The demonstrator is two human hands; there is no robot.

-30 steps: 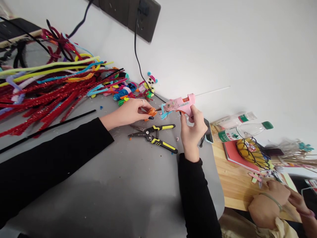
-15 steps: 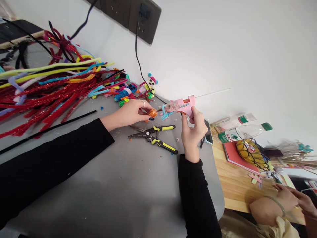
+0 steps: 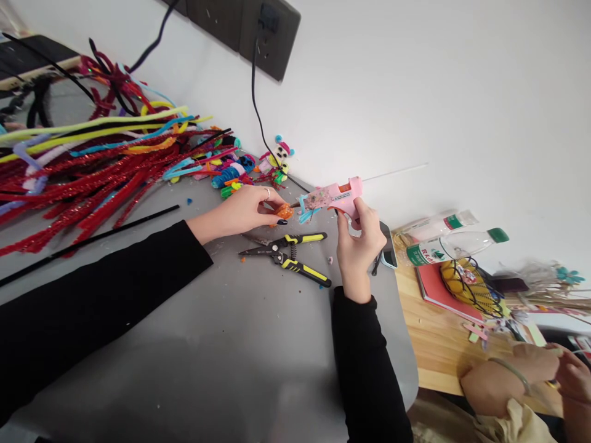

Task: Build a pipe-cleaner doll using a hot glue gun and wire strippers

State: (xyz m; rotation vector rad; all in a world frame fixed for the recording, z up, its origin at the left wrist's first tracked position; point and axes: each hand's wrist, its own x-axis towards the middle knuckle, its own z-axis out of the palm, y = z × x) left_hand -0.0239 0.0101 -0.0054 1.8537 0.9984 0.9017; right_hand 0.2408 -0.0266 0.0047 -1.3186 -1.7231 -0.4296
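My right hand is wrapped round the grip of a pink glue gun, a finger on its trigger and its nozzle pointing left. The nozzle tip touches a small orange pipe-cleaner piece. My left hand pinches that orange piece against the grey table. Yellow-and-black pliers lie on the table just below both hands.
A heap of red and coloured pipe cleaners fills the left. Small pipe-cleaner figures stand by the wall, below a socket with a black cord. On the wooden table at the right are bottles, a red book and another person's hands.
The glue gun's nozzle has edged left onto the orange piece. The other person's hands at the lower right have shifted. My left hand has stayed put.
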